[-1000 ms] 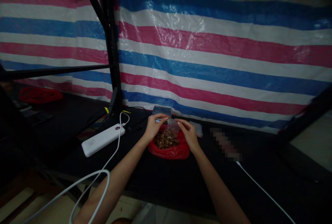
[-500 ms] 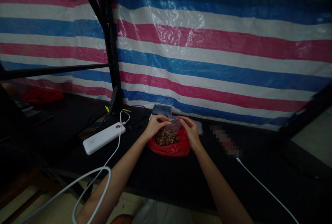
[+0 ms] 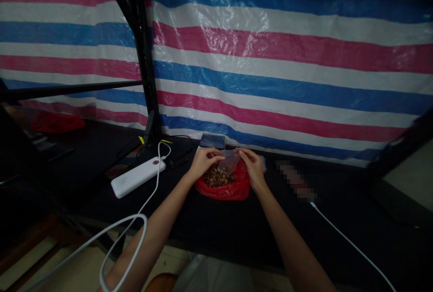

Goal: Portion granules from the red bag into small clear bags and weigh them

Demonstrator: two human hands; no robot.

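Observation:
Between my two hands hangs a small clear plastic bag (image 3: 228,162), with a little brown matter showing near its bottom. My left hand (image 3: 204,162) pinches its left upper edge, and my right hand (image 3: 251,165) pinches the right upper corner. Right below lies a red plastic bag (image 3: 233,193), spread wide at the top. Inside it is a heap of small brown and yellowish pieces (image 3: 216,179), too small to name. Part of the heap is hidden behind the clear bag and my left hand.
Behind my hands lies a dark flat device (image 3: 212,141). A white power bank (image 3: 137,177) with a looping white cable (image 3: 145,202) is at left. At right lies a blurred-out object (image 3: 296,180) on a cable. Another red bag (image 3: 57,122) sits far left. A striped sheet (image 3: 270,75) closes the back.
The clear bag is drawn straighter between my fingers, and my right hand has moved slightly to the right. The whole view has shifted a little.

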